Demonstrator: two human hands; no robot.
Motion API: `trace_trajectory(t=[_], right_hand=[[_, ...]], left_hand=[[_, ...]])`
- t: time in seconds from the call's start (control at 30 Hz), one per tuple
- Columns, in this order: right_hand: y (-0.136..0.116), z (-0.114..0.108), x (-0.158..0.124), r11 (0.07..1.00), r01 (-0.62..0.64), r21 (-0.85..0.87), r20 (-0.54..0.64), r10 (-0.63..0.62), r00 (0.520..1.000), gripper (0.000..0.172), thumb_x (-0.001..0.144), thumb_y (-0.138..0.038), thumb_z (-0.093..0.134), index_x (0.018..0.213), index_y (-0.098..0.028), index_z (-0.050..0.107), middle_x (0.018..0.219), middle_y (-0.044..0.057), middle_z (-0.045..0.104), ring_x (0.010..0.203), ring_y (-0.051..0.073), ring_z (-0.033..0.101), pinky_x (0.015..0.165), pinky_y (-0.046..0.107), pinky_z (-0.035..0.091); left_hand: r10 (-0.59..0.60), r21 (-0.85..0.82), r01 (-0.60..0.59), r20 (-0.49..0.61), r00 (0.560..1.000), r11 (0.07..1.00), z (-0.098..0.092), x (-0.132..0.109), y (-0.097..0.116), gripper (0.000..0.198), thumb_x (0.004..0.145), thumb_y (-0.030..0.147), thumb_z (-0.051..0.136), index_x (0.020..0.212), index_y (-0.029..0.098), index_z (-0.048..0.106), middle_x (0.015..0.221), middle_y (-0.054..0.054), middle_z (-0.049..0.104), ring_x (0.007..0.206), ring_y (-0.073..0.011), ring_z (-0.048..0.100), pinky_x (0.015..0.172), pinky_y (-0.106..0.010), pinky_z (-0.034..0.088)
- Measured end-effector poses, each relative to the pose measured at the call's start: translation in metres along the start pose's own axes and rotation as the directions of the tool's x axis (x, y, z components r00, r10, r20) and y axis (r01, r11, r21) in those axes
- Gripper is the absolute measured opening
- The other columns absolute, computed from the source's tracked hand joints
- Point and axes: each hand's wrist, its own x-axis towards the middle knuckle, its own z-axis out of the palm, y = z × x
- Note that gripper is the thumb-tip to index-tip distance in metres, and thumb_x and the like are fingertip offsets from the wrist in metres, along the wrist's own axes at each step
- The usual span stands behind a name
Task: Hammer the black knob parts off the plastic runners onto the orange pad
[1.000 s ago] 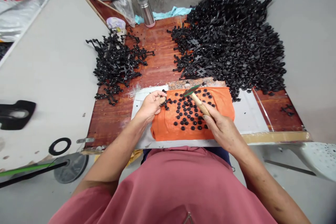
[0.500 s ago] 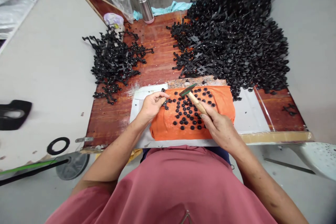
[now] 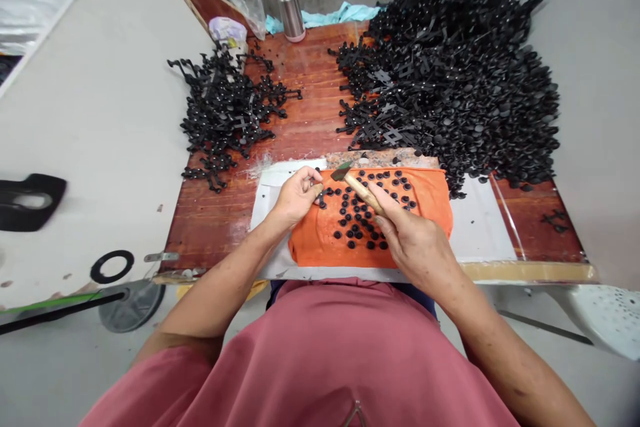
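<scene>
My right hand (image 3: 417,237) is wrapped round the wooden handle of a small hammer (image 3: 364,191). Its dark green head is tilted over the upper left part of an orange cloth (image 3: 315,240). My left hand (image 3: 299,197) pinches a small black linked part (image 3: 323,199) at the cloth's left side, close to the hammer head. Many round black pieces (image 3: 351,245) are spread over the cloth, some hidden behind the hammer and my right hand. A speckled stone slab (image 3: 425,160) shows along the cloth's far edge.
A large heap of black parts (image 3: 460,80) covers the table's right rear, and a smaller heap (image 3: 225,107) lies at the left. A steel flask (image 3: 291,17) stands at the back beside a light blue cloth (image 3: 345,13). White sheeting (image 3: 483,220) lies under the orange cloth.
The hammer has shifted a little left and down, its head now nearer my left fingers. My left hand keeps its pinch. The whole view has shifted slightly.
</scene>
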Motion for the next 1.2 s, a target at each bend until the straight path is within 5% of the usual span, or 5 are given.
trace_trajectory(t=[0.43,0.67,0.93,1.1,1.2], right_hand=[[-0.002,0.014,0.011,0.978,0.035,-0.204,0.113,-0.012,0.993,0.059,0.107,-0.028,0.050,0.166,-0.029,0.045,0.076,0.004,0.077,0.059,0.023,0.067,0.055,0.030,0.040],[-0.005,-0.012,0.019,0.959,0.007,0.283,-0.154,0.039,0.987,0.041,0.107,-0.036,0.050,0.142,-0.022,0.063,0.086,0.004,0.075,0.068,0.021,0.067,0.066,0.031,0.046],[-0.018,0.023,0.050,0.733,0.020,0.680,-0.062,0.031,0.998,0.024,0.096,-0.041,0.067,0.113,-0.024,0.065,0.091,-0.002,0.068,0.079,0.018,0.061,0.072,0.029,0.045],[-0.022,0.023,0.059,0.549,-0.014,0.836,-0.076,0.141,0.987,0.025,0.091,-0.044,0.069,0.106,-0.024,0.062,0.080,-0.003,0.064,0.069,0.016,0.057,0.065,0.029,0.044],[-0.025,0.017,0.058,0.564,0.008,0.826,-0.089,0.115,0.989,0.014,0.088,-0.036,0.069,0.091,-0.023,0.064,0.077,-0.003,0.065,0.068,0.015,0.058,0.065,0.029,0.045]], left_hand=[[-0.002,-0.060,0.004,0.021,1.000,0.998,0.001,0.006,-0.004,0.023,0.082,0.016,0.079,0.087,0.019,0.056,0.061,0.008,0.056,0.049,-0.0072,0.052,0.048,-0.017,0.042],[-0.026,-0.255,0.043,0.067,0.997,0.966,-0.003,-0.018,0.021,0.032,0.084,0.034,0.080,0.101,0.020,0.057,0.065,0.008,0.058,0.044,-0.0052,0.042,0.044,-0.018,0.033],[0.047,-0.414,0.032,0.180,0.983,0.910,0.019,-0.050,0.033,0.045,0.082,0.037,0.085,0.105,0.021,0.050,0.085,0.000,0.073,0.067,-0.0102,0.060,0.060,-0.020,0.045],[0.119,-0.326,-0.066,0.145,0.982,0.943,0.020,-0.067,0.026,0.045,0.086,0.043,0.083,0.105,0.023,0.047,0.094,-0.003,0.077,0.080,-0.0141,0.065,0.068,-0.024,0.048],[0.158,-0.225,-0.123,0.147,0.976,0.967,0.021,-0.077,0.020,0.043,0.090,0.045,0.080,0.109,0.023,0.047,0.100,-0.003,0.074,0.082,-0.0129,0.063,0.072,-0.024,0.047]])
